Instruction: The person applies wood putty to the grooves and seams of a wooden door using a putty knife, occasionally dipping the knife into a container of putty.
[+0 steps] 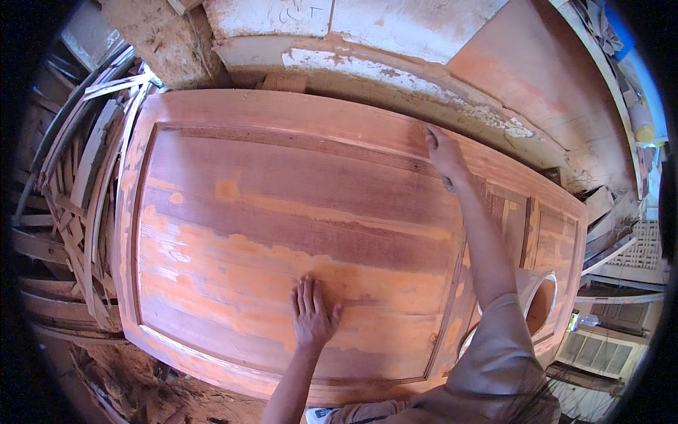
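Far left of both grips I see wood scraps [95, 155] piled up. The left grip [314, 321] lies flat, holding nothing, on an orange-patched wooden panel door [282, 166] under both grips; a light, even palm should work best. The right grip [443, 152] curls by the door's far side; I can't tell if it holds anything. Right of it is a clear bottle [588, 320].

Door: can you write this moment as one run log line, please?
door: lying flat, patchy orange | left hand: palm down on door | right hand: by far edge, grip unclear | wood strips: left of door
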Tool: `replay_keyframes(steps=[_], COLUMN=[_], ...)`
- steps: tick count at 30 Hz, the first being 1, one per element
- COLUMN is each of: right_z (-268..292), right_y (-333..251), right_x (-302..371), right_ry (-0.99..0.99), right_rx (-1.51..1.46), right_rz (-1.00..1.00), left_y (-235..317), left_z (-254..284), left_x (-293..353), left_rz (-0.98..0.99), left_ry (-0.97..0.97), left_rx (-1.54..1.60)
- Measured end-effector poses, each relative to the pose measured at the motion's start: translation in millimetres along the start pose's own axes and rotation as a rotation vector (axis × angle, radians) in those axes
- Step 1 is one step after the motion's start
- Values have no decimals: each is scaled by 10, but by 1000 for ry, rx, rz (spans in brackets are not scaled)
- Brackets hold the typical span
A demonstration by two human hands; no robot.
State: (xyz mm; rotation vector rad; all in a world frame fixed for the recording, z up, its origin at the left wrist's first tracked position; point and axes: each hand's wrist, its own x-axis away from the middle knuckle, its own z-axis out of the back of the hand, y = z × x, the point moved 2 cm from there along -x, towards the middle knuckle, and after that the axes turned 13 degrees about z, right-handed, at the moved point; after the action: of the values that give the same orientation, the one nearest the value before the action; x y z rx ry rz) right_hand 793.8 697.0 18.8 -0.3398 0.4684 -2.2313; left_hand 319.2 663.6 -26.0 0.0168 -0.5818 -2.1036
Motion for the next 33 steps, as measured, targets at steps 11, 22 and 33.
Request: replay_keyframes(steps=[11,22,33], right_z=[-544,-317,229], right_y=[29,94,-110], right_x=[-182,346,-553], right_ry=[164,108,-285], right_rx=[208,77,124], right_rz=[24,128,496], left_y=[-29,10,-47], left_z=[-15,-38,-47], left_x=[30,6,13], left_rz=[-4,0,12], left_ry=[-14,42,28], left_rx=[-24,27,-1])
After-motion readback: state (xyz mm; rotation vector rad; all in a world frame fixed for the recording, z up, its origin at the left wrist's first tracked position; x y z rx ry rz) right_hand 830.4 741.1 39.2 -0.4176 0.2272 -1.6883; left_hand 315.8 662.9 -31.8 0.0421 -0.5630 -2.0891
